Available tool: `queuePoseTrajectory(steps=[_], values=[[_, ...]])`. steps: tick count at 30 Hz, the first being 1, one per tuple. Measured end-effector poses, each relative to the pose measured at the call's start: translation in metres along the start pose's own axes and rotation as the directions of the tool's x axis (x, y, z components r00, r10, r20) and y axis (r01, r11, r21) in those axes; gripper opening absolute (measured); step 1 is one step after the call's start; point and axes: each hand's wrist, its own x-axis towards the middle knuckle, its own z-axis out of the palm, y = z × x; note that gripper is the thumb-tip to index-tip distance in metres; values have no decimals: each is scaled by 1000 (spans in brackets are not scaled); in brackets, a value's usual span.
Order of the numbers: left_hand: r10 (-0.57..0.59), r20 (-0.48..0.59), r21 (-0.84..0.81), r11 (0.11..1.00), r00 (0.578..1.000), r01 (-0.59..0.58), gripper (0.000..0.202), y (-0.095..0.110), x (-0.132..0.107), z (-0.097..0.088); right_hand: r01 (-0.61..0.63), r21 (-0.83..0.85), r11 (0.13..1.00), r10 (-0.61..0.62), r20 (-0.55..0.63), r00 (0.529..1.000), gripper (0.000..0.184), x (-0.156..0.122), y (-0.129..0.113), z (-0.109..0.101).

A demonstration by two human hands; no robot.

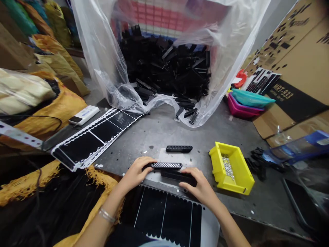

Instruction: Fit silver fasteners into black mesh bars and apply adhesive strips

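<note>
Mesh bar [166,165]: a slim black bar with a silver metal mesh face, lying crosswise to the person, its long axis running left to right, just above the table's near edge and held up under the left hand's fingers.
Left hand [135,172]: the nearer hand, its fingers pressed together and curled over the bar's left end.
Right hand [197,185]: just right of and below the mesh bar, fingers slightly spread over a second bar; whether they grip it cannot be told.
Plain black bar [177,177]: long and dark, lying parallel to the mesh bar and touching its lower edge.
Spare bar [179,148]: black with a dark mesh face, lying apart on a white paper sheet [169,156].
Sticker sheets [164,216]: glossy black pads with scalloped edges on white backing, one below the hands, another [82,147] to the left.
Yellow bin [218,164]: hard plastic, holding small silver bits.
Plastic bag [102,58]: clear and slumped, around a heap of black comb-like pieces [164,68].
Steel table [159,130]: scuffed gray, dotted with small scraps.
</note>
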Motion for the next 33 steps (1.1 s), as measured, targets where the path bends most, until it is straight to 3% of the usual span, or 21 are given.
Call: queuePoseTrajectory(steps=[3,6,10,14,17,21,25,27,29,31,33], values=[[-18,9,56,998,1000,17,30,5,-8,-2,9,-45,999,-14,-96,995,21,-7,6,-1],[-36,7,98,995,999,36,37,9,-9,1,-23,-56,998,15,-134,991,27,-12,7,-6],[-58,35,71,996,998,56,42,9,-5,5,-50,-80,996,44,-68,997,26,-16,2,-21],[-61,64,42,997,996,58,32,6,-5,3,58,-124,990,-56,20,998,29,-24,-5,-34],[-44,102,48,998,994,39,37,14,-5,3,128,-134,983,-129,6,992,34,-30,-10,-25],[4,179,63,998,984,-15,73,31,4,15,198,-245,949,-226,-93,970,44,-24,-16,3],[32,201,56,997,979,-44,47,31,14,30,248,-245,937,-278,-99,955,35,-1,-24,3],[44,204,23,998,978,-50,41,28,16,33,183,-191,964,-210,-130,969,32,20,-25,-11],[57,204,1,998,977,-59,42,25,16,36,32,-209,977,-62,-142,988,34,48,-22,-26],[60,195,8,998,979,-63,48,24,14,40,-127,-268,955,113,-67,991,36,78,-20,-37],[40,125,61,997,991,-48,64,23,10,45,-187,-275,943,205,39,978,31,104,-19,-41]])
